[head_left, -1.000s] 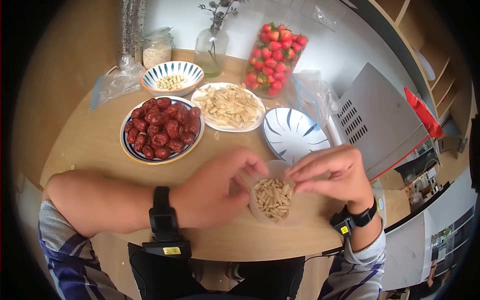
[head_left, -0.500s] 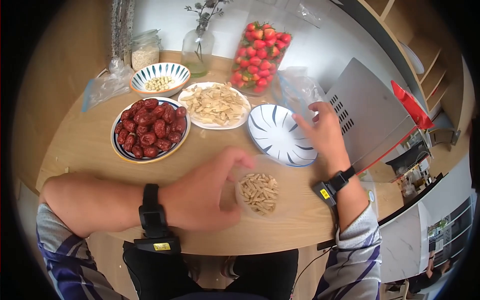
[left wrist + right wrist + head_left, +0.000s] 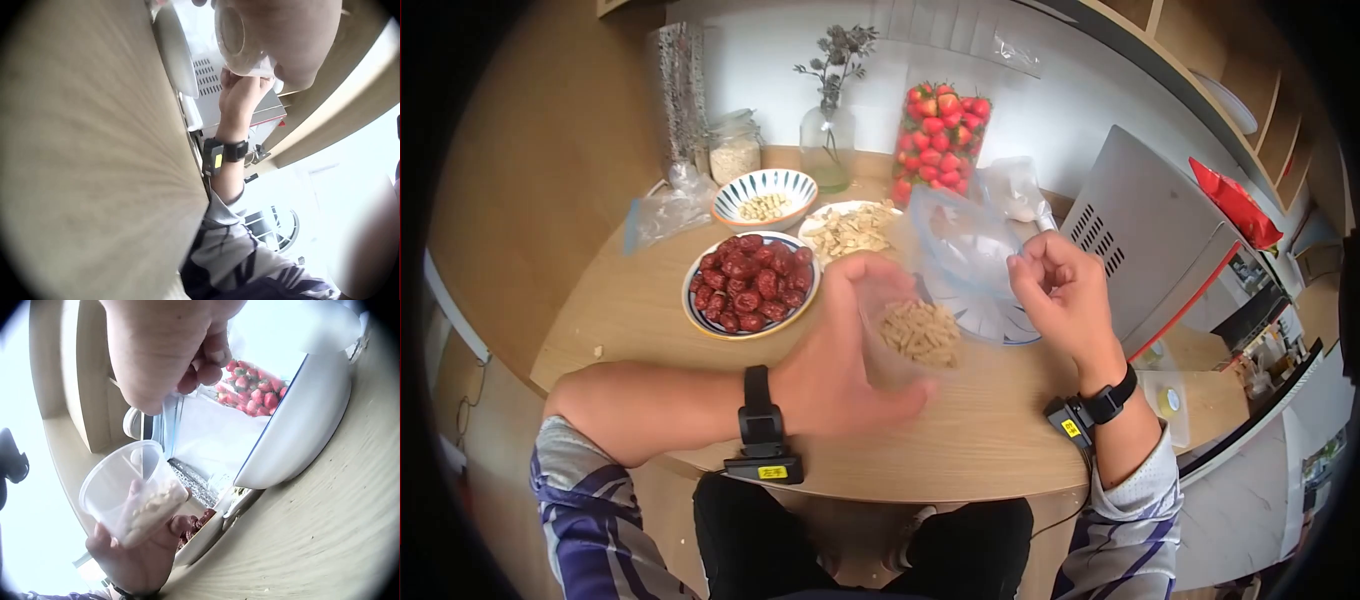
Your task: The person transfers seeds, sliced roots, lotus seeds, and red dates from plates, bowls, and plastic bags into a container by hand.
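A clear plastic tub [image 3: 880,345] with beige stick-like pieces [image 3: 921,334] is gripped in the left hand [image 3: 825,355], above the table's front part. The right wrist view shows the tub [image 3: 103,487] tilted and raised, the left hand's [image 3: 140,565] fingers and thumb round it. Over the white-and-blue plate [image 3: 998,325], the right hand [image 3: 1062,295] pinches a clear bag with a blue strip [image 3: 965,235]; the bag [image 3: 206,434] hangs below that hand [image 3: 165,353] in the right wrist view. Through the left wrist view, the tub's underside [image 3: 234,34] shows beside the left hand [image 3: 287,37].
Red dates [image 3: 750,285] fill a plate at the left. Behind are a bowl with pale seeds [image 3: 763,207], a plate of dry slices [image 3: 850,230], a jar [image 3: 735,150], a vase [image 3: 828,150] and strawberries [image 3: 940,140]. A grey appliance [image 3: 1125,215] stands at the right.
The right hand has left the tub, reached to the back right and taken hold of the bag, which now hangs over the plate. My left hand has lifted the tub. The view has shifted.
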Motion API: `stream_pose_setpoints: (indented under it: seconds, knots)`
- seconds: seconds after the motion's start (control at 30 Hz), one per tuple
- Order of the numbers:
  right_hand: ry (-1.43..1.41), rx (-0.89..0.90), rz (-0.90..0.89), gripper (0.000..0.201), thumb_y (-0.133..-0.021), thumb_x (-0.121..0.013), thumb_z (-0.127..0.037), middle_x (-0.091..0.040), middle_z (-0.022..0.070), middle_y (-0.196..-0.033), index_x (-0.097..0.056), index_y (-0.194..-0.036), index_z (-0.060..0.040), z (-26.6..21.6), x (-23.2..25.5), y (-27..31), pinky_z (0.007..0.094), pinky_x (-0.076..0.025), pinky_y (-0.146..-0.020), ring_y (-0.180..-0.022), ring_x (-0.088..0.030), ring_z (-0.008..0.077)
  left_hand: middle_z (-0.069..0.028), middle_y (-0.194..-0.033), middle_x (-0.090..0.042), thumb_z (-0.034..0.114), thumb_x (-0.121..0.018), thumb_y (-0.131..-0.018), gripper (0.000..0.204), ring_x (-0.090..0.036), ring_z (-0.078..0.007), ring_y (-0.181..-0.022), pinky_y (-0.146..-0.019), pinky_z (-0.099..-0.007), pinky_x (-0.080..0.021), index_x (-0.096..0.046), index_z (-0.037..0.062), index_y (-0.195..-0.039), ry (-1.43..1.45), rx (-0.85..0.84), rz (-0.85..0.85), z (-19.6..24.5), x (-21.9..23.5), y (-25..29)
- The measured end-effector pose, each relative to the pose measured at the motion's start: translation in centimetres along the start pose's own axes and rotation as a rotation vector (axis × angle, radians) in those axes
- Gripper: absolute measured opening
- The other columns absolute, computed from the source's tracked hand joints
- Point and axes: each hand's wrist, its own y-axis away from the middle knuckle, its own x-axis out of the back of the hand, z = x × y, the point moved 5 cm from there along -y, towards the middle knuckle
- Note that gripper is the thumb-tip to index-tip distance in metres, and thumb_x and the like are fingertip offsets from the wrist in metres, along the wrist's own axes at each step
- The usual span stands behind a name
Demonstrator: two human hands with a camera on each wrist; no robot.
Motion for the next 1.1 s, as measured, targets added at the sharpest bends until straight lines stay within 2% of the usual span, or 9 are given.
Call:
stream_pose_setpoints:
  seconds: [0.1, 0.2, 0.33, 0.4, 0.53, 0.7, 0.9, 1.0, 1.1]
  knots:
    - [-0.021, 0.039, -0.076, 0.022, -0.105, -0.079, -0.008, -0.054, -0.0072, -0.065, -0.067, -0.088, -0.0030, -0.8, -0.4, 0.3, 0.0257, -0.034, -0.053, -0.059, -0.044, 0.0005, -0.0193, -0.147, -0.051, 0.013, -0.099, -0.083, 0.107, -0.056, -0.0303, -0.142, -0.126, -0.0486, -0.045, -0.027, -0.0009, -0.161, -0.126, 0.003, 0.090, 0.9, 1.0, -0.9]
    - [-0.048, 0.036, -0.128, 0.023, -0.106, -0.079, -0.009, -0.052, -0.0077, -0.066, -0.065, -0.088, -0.0041, -1.7, -0.6, 0.8, 0.0259, -0.034, -0.054, -0.060, -0.044, 0.0002, -0.0199, -0.149, -0.051, 0.012, -0.099, -0.081, 0.112, -0.056, -0.0307, -0.142, -0.125, -0.0487, -0.045, -0.025, -0.0001, -0.164, -0.171, -0.101, 0.082, 2.9, 1.3, -1.4]
    - [-0.271, -0.033, -0.087, 0.023, -0.110, -0.076, -0.010, -0.052, -0.0094, -0.071, -0.064, -0.091, -0.0050, -1.3, -0.5, 0.8, 0.0253, -0.035, -0.056, -0.064, -0.044, -0.0004, -0.0216, -0.147, -0.056, 0.017, -0.099, -0.082, 0.112, -0.060, -0.0337, -0.139, -0.124, -0.0483, -0.046, -0.028, -0.0002, -0.167, -0.284, -0.026, 0.103, 4.8, 1.3, -2.4]
    - [-0.277, -0.023, -0.120, 0.022, -0.112, -0.074, -0.011, -0.053, -0.0102, -0.073, -0.064, -0.093, -0.0051, -1.3, -0.5, 0.9, 0.0244, -0.035, -0.057, -0.065, -0.045, -0.0007, -0.0226, -0.144, -0.058, 0.019, -0.099, -0.084, 0.110, -0.062, -0.0358, -0.138, -0.124, -0.0485, -0.047, -0.031, -0.0010, -0.168, -0.348, 0.029, 0.108, 4.7, 1.7, -2.6]
    - [-0.425, -0.113, -0.191, 0.023, -0.115, -0.071, -0.013, -0.053, -0.0099, -0.073, -0.063, -0.094, -0.0063, -1.2, -0.9, 1.2, 0.0240, -0.035, -0.056, -0.064, -0.046, -0.0004, -0.0212, -0.150, -0.055, 0.016, -0.094, -0.087, 0.113, -0.059, -0.0317, -0.140, -0.123, -0.0468, -0.047, -0.025, 0.0010, -0.175, -0.402, 0.064, 0.054, 5.3, 1.7, -4.3]
    - [-0.508, -0.174, -0.150, 0.026, -0.116, -0.069, -0.018, -0.055, -0.0074, -0.072, -0.062, -0.093, -0.0073, -0.4, -1.2, 1.0, 0.0255, -0.037, -0.053, -0.059, -0.049, 0.0017, -0.0261, -0.147, -0.062, 0.032, -0.097, -0.091, 0.114, -0.065, -0.0361, -0.136, -0.117, -0.0468, -0.054, -0.028, -0.0017, -0.174, -0.515, 0.157, 0.018, 4.9, 2.0, -6.6]
    - [-0.669, -0.209, -0.062, 0.024, -0.115, -0.067, -0.018, -0.053, -0.0050, -0.071, -0.063, -0.094, -0.0075, 0.6, -0.4, 0.7, 0.0265, -0.039, -0.051, -0.055, -0.048, 0.0042, -0.0343, -0.152, -0.066, 0.040, -0.097, -0.090, 0.112, -0.069, -0.0475, -0.141, -0.117, -0.0517, -0.058, -0.032, -0.0072, -0.168, -0.609, 0.061, -0.065, 6.1, 1.3, -10.9]
    - [-0.769, -0.244, -0.051, 0.023, -0.115, -0.066, -0.019, -0.051, -0.0047, -0.073, -0.063, -0.095, -0.0083, 1.9, 0.0, 0.5, 0.0270, -0.039, -0.051, -0.055, -0.044, 0.0049, -0.0359, -0.152, -0.066, 0.044, -0.097, -0.088, 0.115, -0.069, -0.0471, -0.142, -0.117, -0.0498, -0.058, -0.032, -0.0094, -0.167, -0.562, 0.173, -0.121, 6.0, 0.6, -12.6]
    - [-0.843, -0.265, -0.011, 0.022, -0.115, -0.065, -0.020, -0.049, -0.0046, -0.075, -0.063, -0.096, -0.0092, 2.9, 0.1, 0.1, 0.0275, -0.040, -0.050, -0.055, -0.041, 0.0053, -0.0362, -0.154, -0.064, 0.043, -0.100, -0.089, 0.125, -0.066, -0.0450, -0.145, -0.123, -0.0497, -0.054, -0.023, -0.0069, -0.173, -0.608, 0.132, -0.176, 5.9, 0.0, -14.4]
